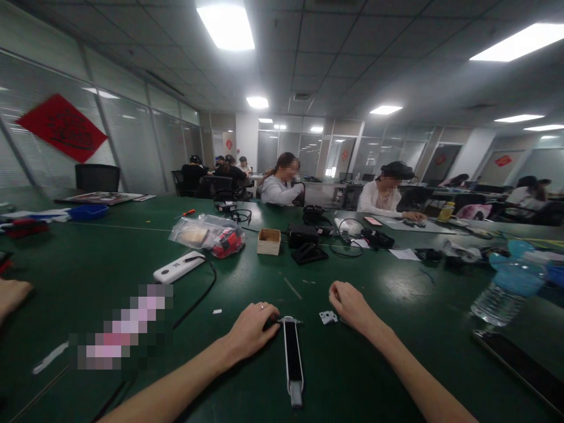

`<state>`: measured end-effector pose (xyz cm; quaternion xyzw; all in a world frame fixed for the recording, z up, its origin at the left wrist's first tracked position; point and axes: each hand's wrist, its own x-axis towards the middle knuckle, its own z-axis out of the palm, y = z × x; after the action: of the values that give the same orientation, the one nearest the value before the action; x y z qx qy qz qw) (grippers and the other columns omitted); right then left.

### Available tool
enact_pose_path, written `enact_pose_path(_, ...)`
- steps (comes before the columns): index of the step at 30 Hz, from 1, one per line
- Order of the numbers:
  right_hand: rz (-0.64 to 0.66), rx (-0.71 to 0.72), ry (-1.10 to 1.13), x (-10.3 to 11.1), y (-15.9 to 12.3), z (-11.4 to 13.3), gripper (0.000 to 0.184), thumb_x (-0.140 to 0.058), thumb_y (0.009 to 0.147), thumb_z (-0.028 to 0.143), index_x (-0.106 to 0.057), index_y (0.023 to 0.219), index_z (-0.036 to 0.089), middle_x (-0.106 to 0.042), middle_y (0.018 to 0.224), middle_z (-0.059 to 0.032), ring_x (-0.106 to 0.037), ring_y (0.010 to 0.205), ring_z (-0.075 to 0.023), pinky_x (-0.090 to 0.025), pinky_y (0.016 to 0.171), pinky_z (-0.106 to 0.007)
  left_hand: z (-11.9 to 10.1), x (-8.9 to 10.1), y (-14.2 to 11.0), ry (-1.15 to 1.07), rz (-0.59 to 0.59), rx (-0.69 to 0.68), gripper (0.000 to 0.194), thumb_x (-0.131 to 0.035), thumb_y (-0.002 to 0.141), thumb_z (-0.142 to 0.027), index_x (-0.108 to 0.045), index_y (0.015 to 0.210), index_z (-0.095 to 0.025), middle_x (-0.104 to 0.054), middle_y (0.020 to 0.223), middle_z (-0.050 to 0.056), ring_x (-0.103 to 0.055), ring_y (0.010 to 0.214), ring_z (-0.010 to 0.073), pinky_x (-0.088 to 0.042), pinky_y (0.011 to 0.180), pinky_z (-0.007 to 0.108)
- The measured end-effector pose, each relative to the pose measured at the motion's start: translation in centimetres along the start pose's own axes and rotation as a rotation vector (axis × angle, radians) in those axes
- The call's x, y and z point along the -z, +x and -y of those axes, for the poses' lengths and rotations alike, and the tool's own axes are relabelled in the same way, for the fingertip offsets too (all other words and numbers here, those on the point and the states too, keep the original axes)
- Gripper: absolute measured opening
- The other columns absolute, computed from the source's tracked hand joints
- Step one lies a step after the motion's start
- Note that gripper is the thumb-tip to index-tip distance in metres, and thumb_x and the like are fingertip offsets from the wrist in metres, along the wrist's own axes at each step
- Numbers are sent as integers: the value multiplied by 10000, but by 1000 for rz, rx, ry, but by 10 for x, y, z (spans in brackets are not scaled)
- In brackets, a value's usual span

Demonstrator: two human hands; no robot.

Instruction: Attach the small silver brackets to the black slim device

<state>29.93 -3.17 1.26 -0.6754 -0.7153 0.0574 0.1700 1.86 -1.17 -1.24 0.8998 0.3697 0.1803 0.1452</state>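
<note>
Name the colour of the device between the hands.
The device is white with a black stripe; head view.

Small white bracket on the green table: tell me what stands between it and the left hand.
The top end of the long black-and-white device stands in the way, lying between the left hand and the bracket. Nothing visible separates the bracket from the right hand.

Two hands [251, 332], one water bottle [497, 305]

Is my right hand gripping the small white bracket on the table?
No, the right hand rests curled on the table beside the white metal bracket, not touching it.
</note>
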Motion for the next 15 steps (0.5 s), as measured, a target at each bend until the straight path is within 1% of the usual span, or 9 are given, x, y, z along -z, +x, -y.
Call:
enact_pose_path(3,23,95,181,-7,-13,23,196,-397,899,256,-574,919,174,-598,901,-69,-553,775,-170,-448,668,-278,-2,1,1,26,0,-11,115,-522,863,-252,-589,938,-198,-617,908,24,-566,834,179,-420,737,286)
enact_pose_path(5,15,158,222,-15,-18,36,172,-413,883,235,-573,885,173,-594,854,-54,-545,750,-162,-449,671,-280,-2,1,1,40,-3,-15,99,-520,862,-239,-589,918,-196,-614,896,23,-565,828,178,-416,729,281)
enact_pose_path(7,4,193,239,-21,-21,45,142,-438,860,205,-574,851,169,-592,815,-44,-539,734,-155,-445,672,-277,-2,0,1,49,-5,-16,93,-519,861,-236,-588,907,-194,-614,887,22,-565,819,176,-413,720,277)
enact_pose_path(10,23,194,264,-26,-23,50,132,-456,843,180,-586,849,163,-594,811,-40,-537,728,-148,-440,659,-266,-1,-1,1,53,-7,-29,103,-507,869,-241,-589,908,-192,-615,882,26,-563,811,174,-412,715,276)
enact_pose_path(15,62,175,280,-27,-26,51,127,-484,825,178,-606,854,156,-598,817,-39,-534,711,-143,-433,628,-253,-3,0,1,52,-3,-47,116,-487,876,-236,-588,910,-188,-614,878,30,-556,804,172,-407,717,280)
